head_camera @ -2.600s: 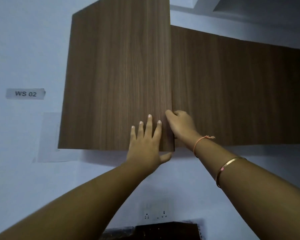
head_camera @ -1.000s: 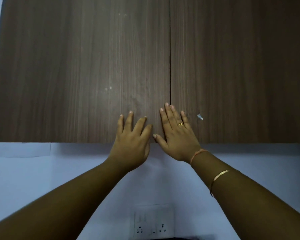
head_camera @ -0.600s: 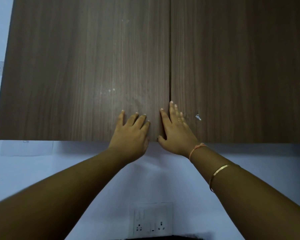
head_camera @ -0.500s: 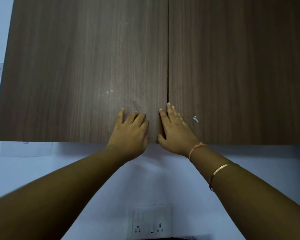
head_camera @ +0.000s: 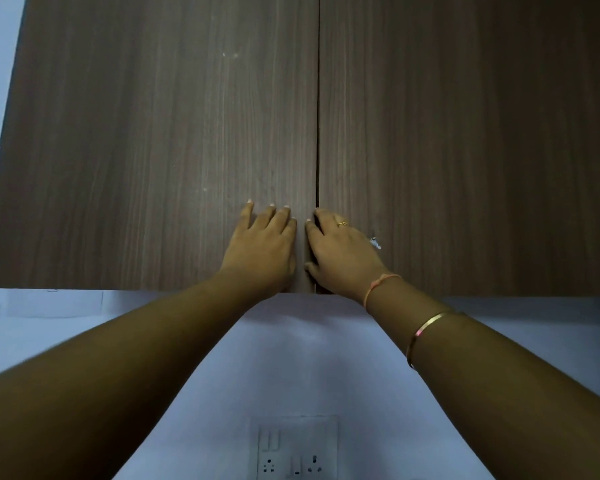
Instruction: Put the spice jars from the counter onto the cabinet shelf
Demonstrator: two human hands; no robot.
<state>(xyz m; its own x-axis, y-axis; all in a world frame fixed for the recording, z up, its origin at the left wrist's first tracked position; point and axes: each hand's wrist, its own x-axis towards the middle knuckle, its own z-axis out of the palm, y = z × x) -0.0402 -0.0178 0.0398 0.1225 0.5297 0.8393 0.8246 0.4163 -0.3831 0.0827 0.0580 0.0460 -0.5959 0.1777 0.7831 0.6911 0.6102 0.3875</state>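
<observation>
A kitchen-like room: wood-grain wall cabinet [head_camera: 187, 133] on a white wall above a socket plate [head_camera: 297, 448].

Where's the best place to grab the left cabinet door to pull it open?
Probably the left door at its bottom inner corner by the centre seam, hooking fingers up from underneath. No handle shows, and the left hand lies flat there.

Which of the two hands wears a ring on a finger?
The right hand wears it, a gold ring. Its wrist also has a thread and a bangle. The left hand is bare.
</observation>
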